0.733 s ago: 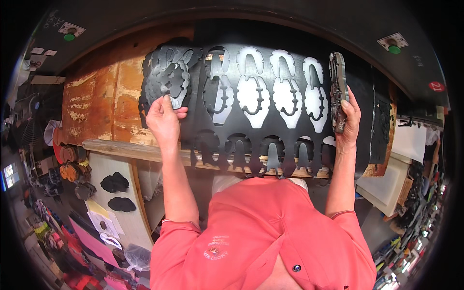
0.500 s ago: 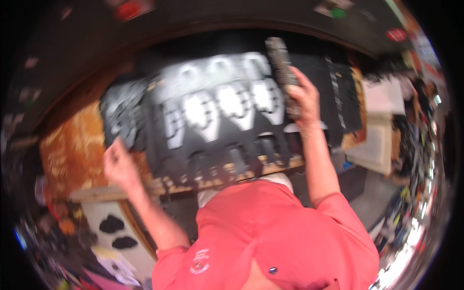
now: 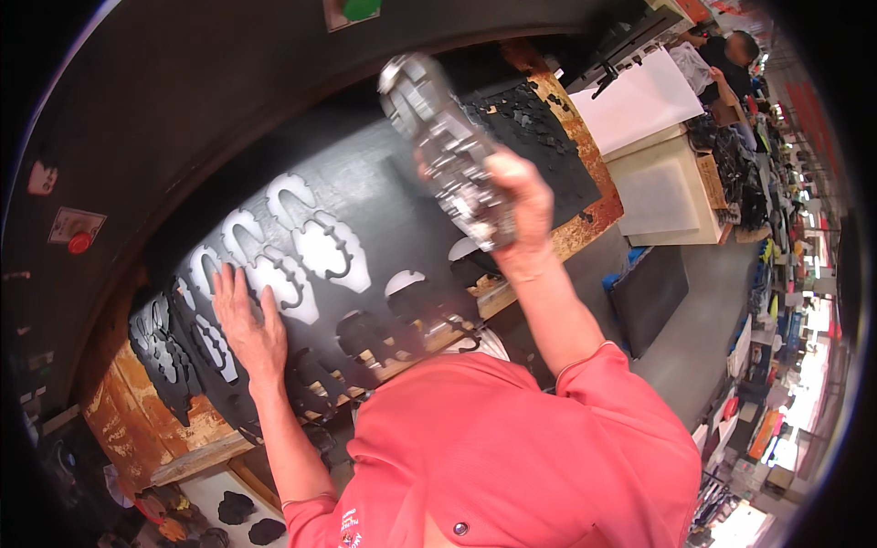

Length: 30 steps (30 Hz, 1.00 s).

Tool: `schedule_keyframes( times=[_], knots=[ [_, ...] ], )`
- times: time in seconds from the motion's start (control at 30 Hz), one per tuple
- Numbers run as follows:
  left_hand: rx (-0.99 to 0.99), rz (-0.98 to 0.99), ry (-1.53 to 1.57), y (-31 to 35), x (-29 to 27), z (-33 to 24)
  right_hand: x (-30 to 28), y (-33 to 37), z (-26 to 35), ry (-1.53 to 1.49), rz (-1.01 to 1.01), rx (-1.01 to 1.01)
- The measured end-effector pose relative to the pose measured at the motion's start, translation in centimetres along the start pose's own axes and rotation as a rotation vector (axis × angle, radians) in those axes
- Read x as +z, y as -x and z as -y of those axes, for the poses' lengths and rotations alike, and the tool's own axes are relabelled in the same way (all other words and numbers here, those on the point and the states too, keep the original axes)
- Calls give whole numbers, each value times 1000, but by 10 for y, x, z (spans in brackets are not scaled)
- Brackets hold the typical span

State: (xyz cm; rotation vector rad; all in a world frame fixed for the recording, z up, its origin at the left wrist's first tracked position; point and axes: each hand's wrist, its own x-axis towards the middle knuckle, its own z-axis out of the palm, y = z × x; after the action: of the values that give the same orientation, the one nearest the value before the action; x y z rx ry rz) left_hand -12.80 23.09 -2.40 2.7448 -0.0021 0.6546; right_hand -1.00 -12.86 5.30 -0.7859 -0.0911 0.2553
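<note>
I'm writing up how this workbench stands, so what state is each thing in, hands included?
Flat black sheet with shaped holes: partly cut out, spread over the board.
Brown wooden board: scuffed.
Left hand: open, fingers apart, over the sheet; contact unclear.
Long silvery-dark metal tool: raised, tilted, blurred.
Right hand: closed around the tool.
Flat black cut pieces: piled left of the sheet.
Round red button: pressed or not, unclear.

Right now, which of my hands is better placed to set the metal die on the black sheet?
Probably your right hand: it grips the metal die near its lower end. Your left hand is open, fingers spread by the cut-outs in the black sheet, farther left.
</note>
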Motion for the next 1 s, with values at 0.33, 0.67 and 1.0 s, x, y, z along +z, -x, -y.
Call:
schedule_keyframes(
  times=[0.33, 0.67, 1.0],
  knots=[
    [-103, 43, -52, -1, -1, -6, -110, -14, 21, -951, -504, -18],
    [-131, 41, -14, 0, -3, -5, -100, 6, 65, -14, -180, -148],
    [-109, 21, -18, 0, -1, -3, -135, 13, 33, -770, -527, 188]
  ],
)
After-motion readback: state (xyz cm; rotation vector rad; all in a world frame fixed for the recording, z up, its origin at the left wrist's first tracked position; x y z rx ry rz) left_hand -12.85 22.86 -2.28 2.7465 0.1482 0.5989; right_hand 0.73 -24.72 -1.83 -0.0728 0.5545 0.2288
